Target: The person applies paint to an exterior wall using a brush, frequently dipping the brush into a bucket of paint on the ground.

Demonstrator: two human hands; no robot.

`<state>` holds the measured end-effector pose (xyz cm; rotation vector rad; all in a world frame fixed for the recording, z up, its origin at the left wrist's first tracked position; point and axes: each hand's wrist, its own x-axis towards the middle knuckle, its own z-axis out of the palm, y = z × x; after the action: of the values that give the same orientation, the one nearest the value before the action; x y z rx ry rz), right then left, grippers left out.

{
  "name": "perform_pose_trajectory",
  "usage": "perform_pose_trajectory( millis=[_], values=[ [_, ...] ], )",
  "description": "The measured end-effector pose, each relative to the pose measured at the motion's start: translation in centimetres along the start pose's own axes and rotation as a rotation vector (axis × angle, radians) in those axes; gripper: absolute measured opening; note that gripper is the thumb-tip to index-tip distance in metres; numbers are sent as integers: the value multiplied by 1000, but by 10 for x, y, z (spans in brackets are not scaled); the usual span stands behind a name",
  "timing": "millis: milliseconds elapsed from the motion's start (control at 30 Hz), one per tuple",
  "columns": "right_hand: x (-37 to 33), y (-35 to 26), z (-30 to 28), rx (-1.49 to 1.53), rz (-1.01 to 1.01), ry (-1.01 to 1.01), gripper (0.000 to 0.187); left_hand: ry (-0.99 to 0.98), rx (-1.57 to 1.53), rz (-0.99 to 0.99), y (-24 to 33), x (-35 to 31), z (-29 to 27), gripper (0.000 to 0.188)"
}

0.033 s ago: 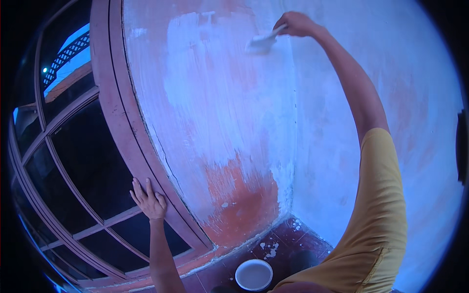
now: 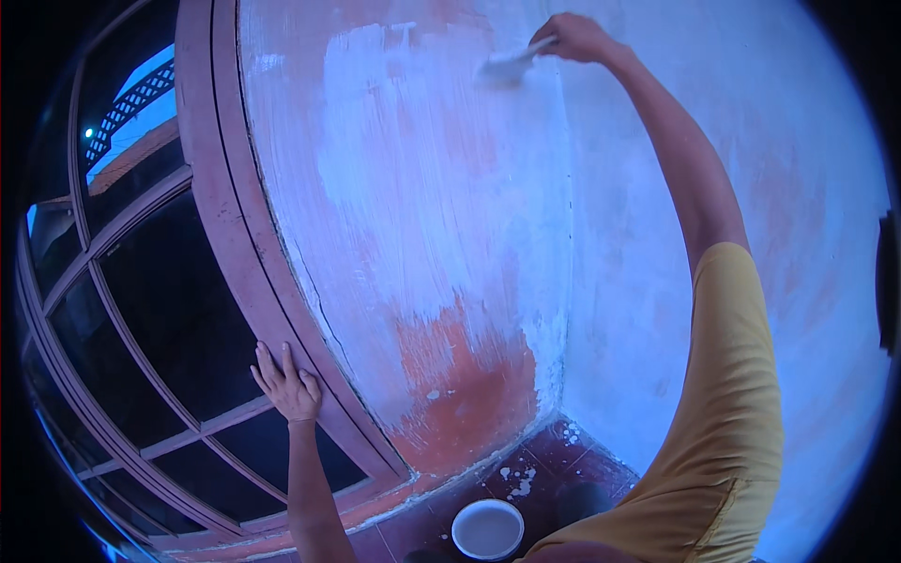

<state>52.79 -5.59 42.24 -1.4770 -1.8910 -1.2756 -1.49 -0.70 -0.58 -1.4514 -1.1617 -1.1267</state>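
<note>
My right hand (image 2: 574,38) is raised high and closed round the handle of a paintbrush (image 2: 507,69). The brush's broad pale head, a little blurred, is against the upper part of the wall (image 2: 422,188), left of the corner. Streaky white paint coats most of that wall, thinly in places. An orange-red patch (image 2: 474,394) shows low down, with ragged brush marks along its upper edge. My left hand (image 2: 286,385) lies flat with fingers spread on the brownish-pink window frame (image 2: 267,291), holding nothing.
A round white tub (image 2: 488,528) of pale paint stands on the dark red tiled floor (image 2: 549,455), below the wall. White paint splashes (image 2: 519,480) mark the tiles near the corner. Dark window panes (image 2: 169,300) fill the left side. A second whitish wall (image 2: 638,263) adjoins on the right.
My right hand and the paintbrush have shifted slightly upward along the wall. My left hand stays on the window frame.
</note>
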Motion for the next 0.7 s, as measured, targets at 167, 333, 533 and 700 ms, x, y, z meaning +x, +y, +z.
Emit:
perform_pose_trajectory(
  millis=[167, 333, 533, 700],
  values=[
    [14, 15, -3, 24, 136, 474, 22, -7, -2, 13, 0, -1, -7, 53],
    [16, -13, 61, 71, 244, 481, 32, -14, -10, 7, 5, 0, 4, 53],
    [-103, -71, 63, 106, 130, 132, 29, 5, -19, -19, 5, 1, 2, 54],
    [-81, -50, 29, 70, 175, 240, 27, -10, -8, -15, 2, 0, 1, 55]
  ],
)
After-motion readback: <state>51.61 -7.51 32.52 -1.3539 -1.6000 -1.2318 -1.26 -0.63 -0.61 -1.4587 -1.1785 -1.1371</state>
